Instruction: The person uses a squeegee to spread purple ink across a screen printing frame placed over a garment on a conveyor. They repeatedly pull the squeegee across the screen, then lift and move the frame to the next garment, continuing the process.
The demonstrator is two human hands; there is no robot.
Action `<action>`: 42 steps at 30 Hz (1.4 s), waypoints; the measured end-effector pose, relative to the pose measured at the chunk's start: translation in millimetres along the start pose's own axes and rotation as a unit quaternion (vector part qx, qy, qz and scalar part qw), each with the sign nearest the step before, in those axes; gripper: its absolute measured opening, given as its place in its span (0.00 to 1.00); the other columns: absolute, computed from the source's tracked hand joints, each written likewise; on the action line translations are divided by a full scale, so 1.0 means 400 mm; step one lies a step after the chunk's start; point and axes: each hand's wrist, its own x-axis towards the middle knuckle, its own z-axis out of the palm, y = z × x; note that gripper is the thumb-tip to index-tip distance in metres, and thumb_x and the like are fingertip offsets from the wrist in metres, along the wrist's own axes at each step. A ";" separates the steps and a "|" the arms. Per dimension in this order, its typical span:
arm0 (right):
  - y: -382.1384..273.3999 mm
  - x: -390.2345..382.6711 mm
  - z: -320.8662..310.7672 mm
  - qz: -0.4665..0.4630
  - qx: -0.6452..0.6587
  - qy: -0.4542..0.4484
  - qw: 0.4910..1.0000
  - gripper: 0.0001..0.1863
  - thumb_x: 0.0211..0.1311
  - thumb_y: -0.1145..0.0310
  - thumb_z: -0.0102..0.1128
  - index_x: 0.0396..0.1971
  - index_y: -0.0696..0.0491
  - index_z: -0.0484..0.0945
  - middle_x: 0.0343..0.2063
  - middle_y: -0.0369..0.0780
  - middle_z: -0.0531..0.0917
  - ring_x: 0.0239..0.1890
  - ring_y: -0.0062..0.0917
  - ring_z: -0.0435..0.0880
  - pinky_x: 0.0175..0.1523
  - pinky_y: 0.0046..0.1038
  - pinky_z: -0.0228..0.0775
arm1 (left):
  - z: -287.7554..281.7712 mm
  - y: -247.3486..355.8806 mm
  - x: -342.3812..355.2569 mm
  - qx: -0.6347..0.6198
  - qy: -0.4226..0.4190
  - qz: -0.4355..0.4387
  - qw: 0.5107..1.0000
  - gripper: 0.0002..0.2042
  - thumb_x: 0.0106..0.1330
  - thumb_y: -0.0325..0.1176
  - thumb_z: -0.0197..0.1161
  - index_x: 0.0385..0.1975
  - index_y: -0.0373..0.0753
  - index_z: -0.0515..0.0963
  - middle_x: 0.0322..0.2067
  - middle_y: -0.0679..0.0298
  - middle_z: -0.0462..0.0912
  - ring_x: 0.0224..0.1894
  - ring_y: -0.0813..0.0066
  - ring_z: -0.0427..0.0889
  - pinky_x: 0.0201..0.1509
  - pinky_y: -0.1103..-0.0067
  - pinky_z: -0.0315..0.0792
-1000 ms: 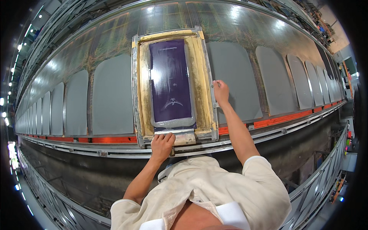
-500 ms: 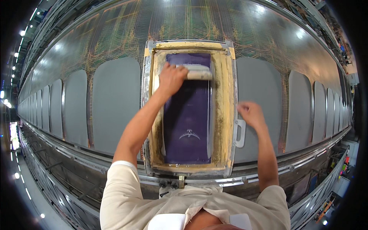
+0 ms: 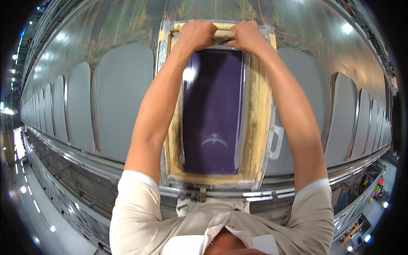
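Observation:
A printing screen (image 3: 260, 131) with yellowed, taped borders lies in front of me on a long table. Its mesh window (image 3: 212, 102) looks dark purple, with a small pale crest-like design near its close end. At the far end, both hands grip a squeegee (image 3: 223, 35) laid crosswise. My left hand (image 3: 197, 35) is closed round its left part and my right hand (image 3: 250, 38) round its right part. Only the pale middle of its handle shows between them; the blade edge is mostly hidden. A white loop handle (image 3: 276, 143) sticks out from the screen's right side.
Grey rounded panels lie in a row along the table, one (image 3: 125, 97) left of the screen and another (image 3: 299, 80) right of it. Metal rails (image 3: 293, 194) run along the close edge. Beyond the screen, the table surface (image 3: 127, 29) carries many thin coloured streaks.
My right hand has come from beside the screen's right edge onto the squeegee. The left hand and squeegee have moved to the screen's far end, and the view has shifted.

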 end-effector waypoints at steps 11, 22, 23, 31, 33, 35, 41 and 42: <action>-0.507 -0.722 -0.030 0.026 0.110 -0.037 0.993 0.14 0.38 0.71 0.75 0.31 0.51 0.85 0.32 0.41 0.83 0.47 0.36 0.79 0.60 0.40 0.62 | 0.080 0.371 -0.797 -0.068 0.087 0.025 0.993 0.04 0.57 0.29 0.60 0.23 0.46 0.81 0.26 0.64 0.82 0.30 0.65 0.82 0.45 0.68 0.69; -0.347 -0.484 -0.038 -0.006 0.089 -0.018 0.996 0.11 0.45 0.64 0.74 0.28 0.50 0.83 0.27 0.42 0.84 0.40 0.38 0.82 0.51 0.39 0.69 | 0.055 0.222 -0.541 -0.029 0.050 0.045 0.997 0.05 0.51 0.33 0.70 0.26 0.46 0.81 0.25 0.66 0.83 0.30 0.65 0.83 0.42 0.67 0.70; -0.281 -0.393 -0.027 0.005 0.095 -0.019 0.995 0.11 0.46 0.63 0.75 0.29 0.49 0.83 0.26 0.44 0.83 0.39 0.41 0.82 0.48 0.42 0.71 | 0.056 0.173 -0.444 -0.018 0.056 0.050 0.997 0.03 0.52 0.34 0.68 0.26 0.47 0.82 0.26 0.65 0.84 0.31 0.63 0.84 0.43 0.66 0.70; 0.044 0.055 -0.014 0.051 0.093 -0.041 0.994 0.20 0.49 0.56 0.75 0.38 0.52 0.85 0.30 0.49 0.86 0.37 0.45 0.86 0.45 0.43 0.76 | 0.028 -0.053 0.052 0.036 0.039 0.054 0.997 0.15 0.53 0.48 0.74 0.36 0.48 0.85 0.30 0.59 0.87 0.35 0.54 0.86 0.42 0.61 0.77; 0.045 0.057 -0.009 0.055 0.113 -0.058 0.990 0.21 0.49 0.56 0.75 0.40 0.53 0.85 0.31 0.50 0.86 0.38 0.45 0.86 0.44 0.42 0.76 | 0.028 -0.046 0.052 0.020 0.029 0.018 0.999 0.16 0.53 0.48 0.74 0.37 0.49 0.85 0.30 0.59 0.87 0.36 0.54 0.86 0.41 0.61 0.78; 0.018 0.038 -0.018 0.064 0.116 -0.056 0.990 0.21 0.49 0.56 0.75 0.41 0.53 0.85 0.31 0.50 0.86 0.38 0.45 0.86 0.44 0.42 0.76 | 0.021 -0.029 0.022 0.003 0.031 -0.011 0.999 0.15 0.53 0.49 0.73 0.37 0.50 0.85 0.30 0.59 0.87 0.36 0.54 0.86 0.40 0.61 0.78; -0.159 -0.204 -0.010 0.030 0.103 -0.032 0.994 0.16 0.48 0.57 0.76 0.31 0.53 0.85 0.27 0.47 0.86 0.34 0.46 0.85 0.43 0.43 0.76 | 0.048 0.089 -0.239 0.006 0.020 0.010 1.000 0.11 0.53 0.44 0.73 0.28 0.47 0.82 0.26 0.61 0.85 0.33 0.57 0.86 0.37 0.62 0.77; -0.206 -0.270 -0.008 0.020 0.096 -0.022 0.995 0.14 0.49 0.58 0.75 0.28 0.52 0.84 0.24 0.46 0.85 0.33 0.46 0.85 0.41 0.44 0.76 | 0.068 0.113 -0.310 -0.002 0.025 0.012 1.000 0.10 0.53 0.43 0.73 0.27 0.47 0.82 0.26 0.62 0.85 0.33 0.57 0.85 0.37 0.62 0.77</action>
